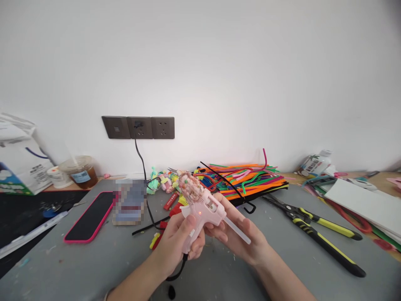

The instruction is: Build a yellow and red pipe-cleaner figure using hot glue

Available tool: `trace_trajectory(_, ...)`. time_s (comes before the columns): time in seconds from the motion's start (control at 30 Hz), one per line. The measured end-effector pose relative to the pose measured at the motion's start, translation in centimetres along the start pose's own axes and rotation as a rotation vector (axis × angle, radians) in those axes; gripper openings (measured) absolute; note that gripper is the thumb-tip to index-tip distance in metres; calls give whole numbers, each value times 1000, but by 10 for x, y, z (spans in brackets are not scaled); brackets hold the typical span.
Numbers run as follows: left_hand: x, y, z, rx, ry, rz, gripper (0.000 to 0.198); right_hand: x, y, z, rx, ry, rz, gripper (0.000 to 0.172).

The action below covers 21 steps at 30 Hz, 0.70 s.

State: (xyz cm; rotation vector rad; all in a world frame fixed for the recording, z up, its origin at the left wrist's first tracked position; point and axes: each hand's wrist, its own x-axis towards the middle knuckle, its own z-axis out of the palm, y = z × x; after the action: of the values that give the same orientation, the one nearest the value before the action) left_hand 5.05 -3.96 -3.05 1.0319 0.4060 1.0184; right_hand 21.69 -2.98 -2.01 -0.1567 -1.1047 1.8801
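In the middle of the head view is a pale pink hot glue gun [200, 213] with an orange light lit on its side. My left hand [178, 234] is wrapped around its handle, the thumb lying along the side. A translucent glue stick [238, 230] juts out of the back end, slanting down to the right. Lumpy, multicoloured residue covers the nozzle [189, 186]. My right hand [241, 234] is cupped palm up behind and below the rear of the gun, fingers apart. Whether it bears any weight is hard to see. A black cord [180, 271] leaves the handle's bottom.
Colourful pipe cleaners [250, 179] lie piled behind the hands. Black and yellow pliers [313, 225] rest on the grey mat [282, 267] at right. To the left are a pink-cased phone [90, 217] and a drink cup [83, 171]. A cord [142, 163] hangs from the wall socket [139, 127].
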Motion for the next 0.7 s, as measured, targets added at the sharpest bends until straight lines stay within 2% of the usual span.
trace_trajectory(0.07,-1,-3,-1,4,-25,-14,52,0,-1,-1,-5,4,18,39)
trace_trajectory(0.17,-3,-7,-2,1,-52,-20,50,0,-3,-2,8,14,47,37)
trace_trajectory(0.7,-4,-7,1,-9,-136,-28,46,-4,-4,-8,33,-6,105,45)
